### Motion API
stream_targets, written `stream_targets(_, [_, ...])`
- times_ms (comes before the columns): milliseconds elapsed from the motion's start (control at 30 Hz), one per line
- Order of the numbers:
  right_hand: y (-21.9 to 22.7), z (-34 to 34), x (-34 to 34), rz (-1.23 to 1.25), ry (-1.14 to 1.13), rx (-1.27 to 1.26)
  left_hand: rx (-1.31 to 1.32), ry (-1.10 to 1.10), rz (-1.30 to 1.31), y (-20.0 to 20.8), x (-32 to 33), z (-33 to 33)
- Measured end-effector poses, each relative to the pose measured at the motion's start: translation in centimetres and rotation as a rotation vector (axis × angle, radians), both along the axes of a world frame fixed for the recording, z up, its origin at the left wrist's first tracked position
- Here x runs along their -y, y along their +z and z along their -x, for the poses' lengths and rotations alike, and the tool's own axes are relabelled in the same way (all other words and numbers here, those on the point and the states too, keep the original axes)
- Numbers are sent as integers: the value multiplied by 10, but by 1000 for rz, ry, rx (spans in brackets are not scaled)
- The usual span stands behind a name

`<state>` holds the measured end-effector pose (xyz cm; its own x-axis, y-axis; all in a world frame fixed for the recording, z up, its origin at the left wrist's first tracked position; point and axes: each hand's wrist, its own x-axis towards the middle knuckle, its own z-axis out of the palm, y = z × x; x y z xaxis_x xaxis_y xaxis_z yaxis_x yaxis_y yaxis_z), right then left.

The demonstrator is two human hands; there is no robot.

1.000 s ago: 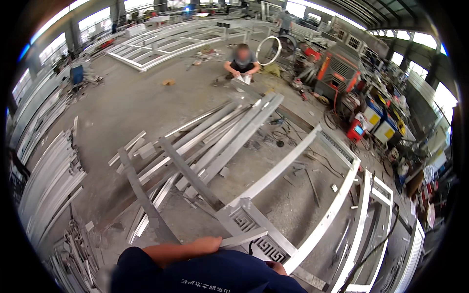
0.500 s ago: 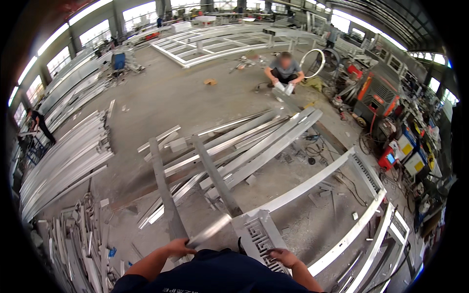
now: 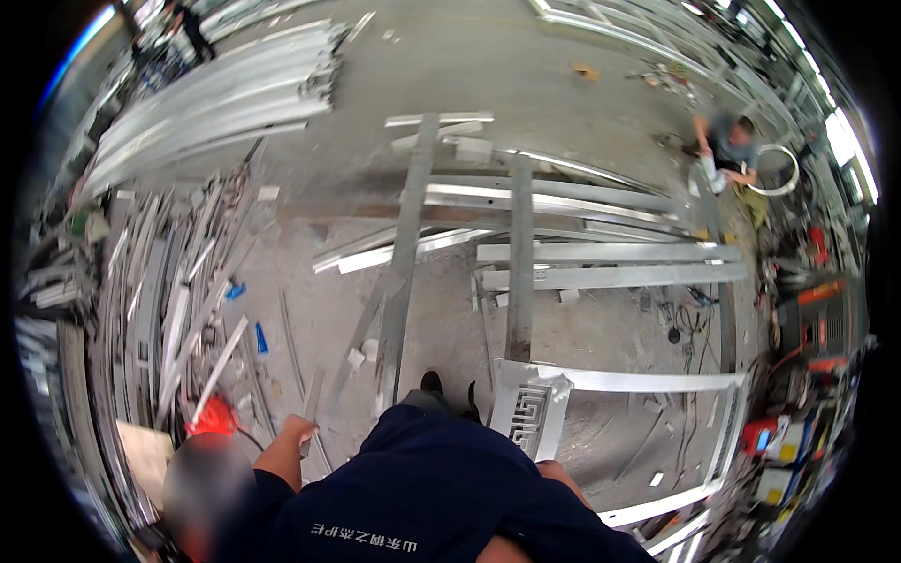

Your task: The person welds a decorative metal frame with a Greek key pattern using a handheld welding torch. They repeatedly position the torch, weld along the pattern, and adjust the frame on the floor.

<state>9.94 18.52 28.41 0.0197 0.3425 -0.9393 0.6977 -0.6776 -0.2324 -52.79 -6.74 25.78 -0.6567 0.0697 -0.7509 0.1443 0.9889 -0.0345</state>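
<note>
My left hand point(image 3: 302, 430) is out to the left, fingers curled round a short grey metal bar point(image 3: 313, 392) that points away from me. My right hand point(image 3: 552, 468) is low on the right, beside the near end of a white metal panel point(image 3: 556, 419) with a cut-out key pattern; my body and sleeve hide its fingers. That panel forms one end of a curved white frame point(image 3: 648, 382). Ahead of me, two long grey beams point(image 3: 402, 281) point(image 3: 520, 272) run away across the floor, with several silver bars point(image 3: 610, 276) lying crosswise.
Loose metal strips point(image 3: 169, 291) are heaped at left, near a red object point(image 3: 216, 415) and a person point(image 3: 208, 488) close by. Long profiles point(image 3: 225, 89) lie stacked farther off. Another person point(image 3: 727, 150) crouches at far right. A machine point(image 3: 821, 324) and cables point(image 3: 690, 324) are on the right.
My view has swung left and down. My left hand has moved left with the metal bar, away from the patterned panel. My right hand has gone from the panel's cut-outs toward its near edge.
</note>
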Motion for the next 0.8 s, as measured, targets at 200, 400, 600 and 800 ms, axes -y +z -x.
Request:
stream_targets(200, [-46,-12,-114,-55,-215,-12,66,213,69,-18,37,-30])
stream_targets(400, [-58,59,-238,-45,-54,40,-28,157,8,42,-73,-23])
stream_targets(600, [-76,175,-366,-31,190,-97,-182,292,-37,72,-131,-18])
stream_targets(800, [-67,273,-458,-93,258,-240,-288,531,-30,112,-126,-45])
